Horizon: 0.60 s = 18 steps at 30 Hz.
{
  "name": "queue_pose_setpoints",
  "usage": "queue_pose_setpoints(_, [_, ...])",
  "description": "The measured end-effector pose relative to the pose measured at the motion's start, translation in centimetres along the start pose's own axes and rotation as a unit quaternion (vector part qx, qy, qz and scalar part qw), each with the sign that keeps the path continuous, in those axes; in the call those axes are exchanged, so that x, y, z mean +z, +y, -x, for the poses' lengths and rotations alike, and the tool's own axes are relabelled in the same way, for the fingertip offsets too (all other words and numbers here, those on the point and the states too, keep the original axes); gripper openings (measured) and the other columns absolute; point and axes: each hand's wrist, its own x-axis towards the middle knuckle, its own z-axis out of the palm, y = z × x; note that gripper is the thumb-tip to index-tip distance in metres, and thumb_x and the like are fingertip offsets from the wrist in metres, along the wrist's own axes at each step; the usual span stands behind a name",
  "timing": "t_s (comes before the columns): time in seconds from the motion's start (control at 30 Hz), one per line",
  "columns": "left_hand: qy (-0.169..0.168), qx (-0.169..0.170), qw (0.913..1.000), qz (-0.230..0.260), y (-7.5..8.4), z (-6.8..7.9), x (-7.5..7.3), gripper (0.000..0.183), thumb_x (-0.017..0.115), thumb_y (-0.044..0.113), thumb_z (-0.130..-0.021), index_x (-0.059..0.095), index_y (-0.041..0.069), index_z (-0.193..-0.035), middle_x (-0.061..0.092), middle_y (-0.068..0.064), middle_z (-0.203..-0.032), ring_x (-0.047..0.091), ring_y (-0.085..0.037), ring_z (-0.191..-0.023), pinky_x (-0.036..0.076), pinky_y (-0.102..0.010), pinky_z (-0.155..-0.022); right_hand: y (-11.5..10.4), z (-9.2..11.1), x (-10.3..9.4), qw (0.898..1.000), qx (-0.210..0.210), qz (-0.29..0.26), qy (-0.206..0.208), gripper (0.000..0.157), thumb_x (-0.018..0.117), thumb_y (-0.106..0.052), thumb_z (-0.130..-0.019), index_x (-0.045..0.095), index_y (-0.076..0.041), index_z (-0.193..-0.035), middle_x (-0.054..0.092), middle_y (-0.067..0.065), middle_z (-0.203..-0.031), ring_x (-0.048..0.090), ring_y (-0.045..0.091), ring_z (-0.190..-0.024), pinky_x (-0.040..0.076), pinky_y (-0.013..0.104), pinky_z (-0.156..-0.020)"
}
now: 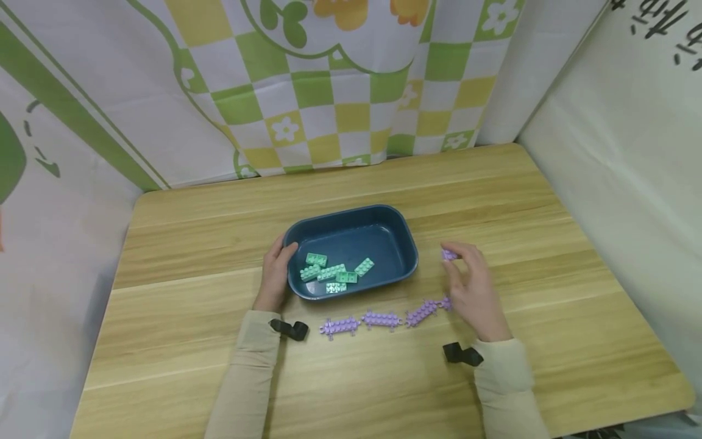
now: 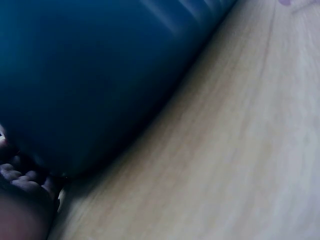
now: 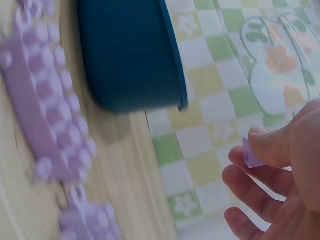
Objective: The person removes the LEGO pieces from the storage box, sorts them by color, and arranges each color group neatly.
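A dark blue tray (image 1: pixel 384 242) with several green building bricks (image 1: pixel 331 272) in it stands mid-table. My left hand (image 1: pixel 274 274) grips its left end, thumb over the rim; the left wrist view shows mostly the tray's side (image 2: pixel 100 75). Between thumb and index finger, my right hand (image 1: pixel 476 291) pinches a small purple building brick (image 3: pixel 251 154), to the right of the tray. In front of the tray lies a row of purple studded brick pieces (image 1: pixel 381 319), linked end to end. Its right end (image 1: pixel 445 303) is partly hidden by my right hand.
The wooden table (image 1: pixel 576 341) reaches back to a checked green, white and yellow cloth (image 1: pixel 334 116). White sheets (image 1: pixel 614 152) hang along both sides. A black wrist strap (image 1: pixel 463 354) is on my right sleeve, another (image 1: pixel 289 330) on the left.
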Motion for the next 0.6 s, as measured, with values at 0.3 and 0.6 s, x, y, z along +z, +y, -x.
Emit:
queue_pose_setpoints(0.3, [-0.001, -0.006, 1.0000, 0.001, 0.2, 0.1, 0.0, 0.046, 0.052, 0.025, -0.098, 0.049, 0.011, -0.142, 0.049, -0.005, -0.144, 0.040, -0.016, -0.135, 0.031, -0.029, -0.112, 1.2, 1.5, -2.8, 0.996, 0.083, 0.019, 0.002, 0.032, 0.053, -0.006, -0.099, 0.054, -0.002, -0.130, 0.056, 0.013, -0.123, 0.048, 0.029, -0.117, 0.037, 0.056, -0.102])
queue_pose_setpoints(0.6, [-0.001, 0.002, 1.0000, 0.006, 0.1, 0.1, 0.1, 0.046, 0.052, 0.023, -0.098, 0.050, 0.010, -0.142, 0.050, -0.007, -0.144, 0.041, -0.017, -0.134, 0.032, -0.030, -0.112, 2.4, 2.7, -4.3, 0.992, 0.120, 0.035, 0.018, 0.032, 0.051, -0.002, -0.098, 0.053, -0.001, -0.131, 0.056, 0.016, -0.122, 0.047, 0.033, -0.118, 0.037, 0.058, -0.099])
